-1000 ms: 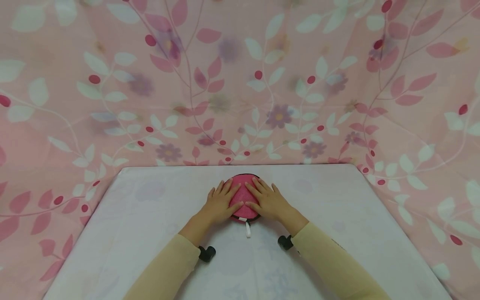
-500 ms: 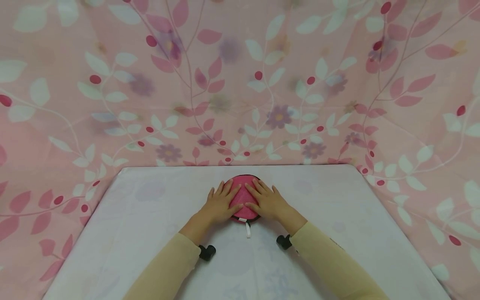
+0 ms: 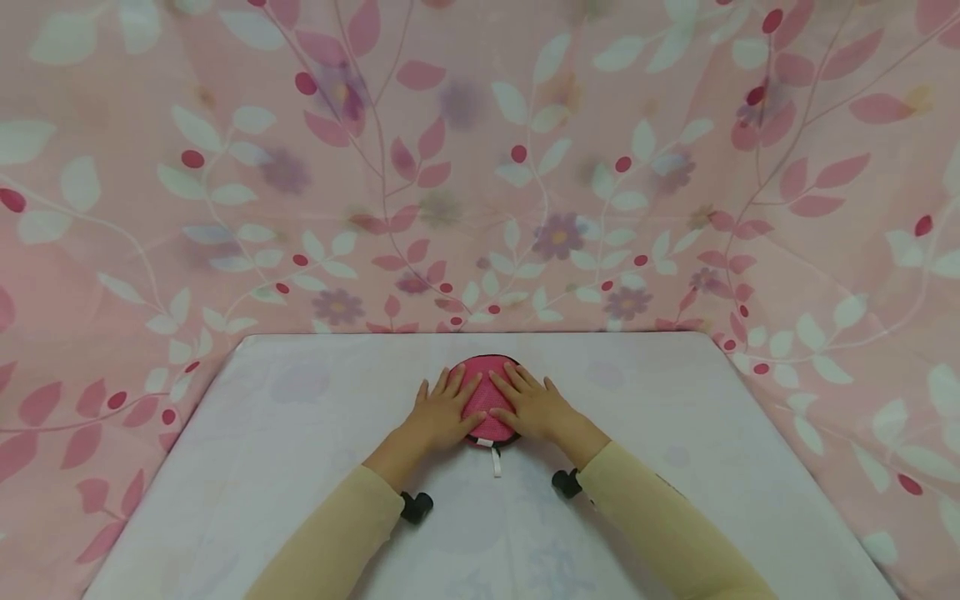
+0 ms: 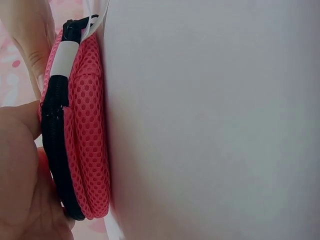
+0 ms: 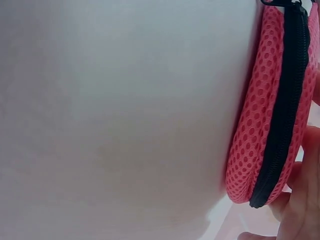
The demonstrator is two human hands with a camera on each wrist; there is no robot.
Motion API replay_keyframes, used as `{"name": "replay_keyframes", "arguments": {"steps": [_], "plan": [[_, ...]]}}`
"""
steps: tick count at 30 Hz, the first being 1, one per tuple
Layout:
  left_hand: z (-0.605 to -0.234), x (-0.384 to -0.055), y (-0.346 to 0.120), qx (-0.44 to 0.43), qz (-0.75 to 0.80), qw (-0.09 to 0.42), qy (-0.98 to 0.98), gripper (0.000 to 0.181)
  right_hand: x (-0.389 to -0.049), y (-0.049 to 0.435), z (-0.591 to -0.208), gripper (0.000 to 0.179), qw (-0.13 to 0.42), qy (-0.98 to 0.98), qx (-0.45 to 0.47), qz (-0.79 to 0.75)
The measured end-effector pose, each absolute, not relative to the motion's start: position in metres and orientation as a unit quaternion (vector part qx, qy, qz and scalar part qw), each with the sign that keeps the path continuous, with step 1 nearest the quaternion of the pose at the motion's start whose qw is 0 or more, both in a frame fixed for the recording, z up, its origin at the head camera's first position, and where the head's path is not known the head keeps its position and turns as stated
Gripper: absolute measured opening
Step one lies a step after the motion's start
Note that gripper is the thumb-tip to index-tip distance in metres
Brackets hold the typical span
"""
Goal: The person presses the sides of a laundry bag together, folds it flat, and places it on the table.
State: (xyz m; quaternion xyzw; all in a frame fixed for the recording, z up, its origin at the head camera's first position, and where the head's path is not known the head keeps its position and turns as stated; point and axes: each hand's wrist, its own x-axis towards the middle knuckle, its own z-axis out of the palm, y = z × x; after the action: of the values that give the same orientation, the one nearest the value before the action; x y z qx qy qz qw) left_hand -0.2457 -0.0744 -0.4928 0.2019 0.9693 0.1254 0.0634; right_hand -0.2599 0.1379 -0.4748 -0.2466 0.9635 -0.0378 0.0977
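A round pink mesh pouch (image 3: pixel 487 396) with a black zipper around its edge lies on the white-covered table. My left hand (image 3: pixel 442 414) rests spread on its left part, and my right hand (image 3: pixel 538 408) rests spread on its right part. Both thumbs lie near the middle of its near side. A white ribbon tag (image 3: pixel 496 462) sticks out toward me. In the left wrist view the black zipper (image 4: pixel 59 145) and a white label (image 4: pixel 65 58) run along the pouch's side. The right wrist view shows the zipper (image 5: pixel 287 110) closed along the visible edge.
The white cloth of the table (image 3: pixel 300 467) surrounds the pouch. Behind and at both sides hangs a pink floral curtain (image 3: pixel 480 167), meeting the table's far edge. Small black devices (image 3: pixel 417 507) sit at the wrists, below beige sleeves.
The pouch and both hands have shifted very slightly toward me. The hands stay spread on top of the pouch throughout.
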Motion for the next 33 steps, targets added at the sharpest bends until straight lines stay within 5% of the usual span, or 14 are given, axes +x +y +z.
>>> {"name": "replay_keyframes", "arguments": {"steps": [33], "plan": [[-0.4870, -0.2432, -0.0747, 0.189, 0.138, 0.090, 0.968, 0.068, -0.2650, 0.1411, -0.4783, 0.075, 0.153, 0.955, -0.250, -0.043]]}}
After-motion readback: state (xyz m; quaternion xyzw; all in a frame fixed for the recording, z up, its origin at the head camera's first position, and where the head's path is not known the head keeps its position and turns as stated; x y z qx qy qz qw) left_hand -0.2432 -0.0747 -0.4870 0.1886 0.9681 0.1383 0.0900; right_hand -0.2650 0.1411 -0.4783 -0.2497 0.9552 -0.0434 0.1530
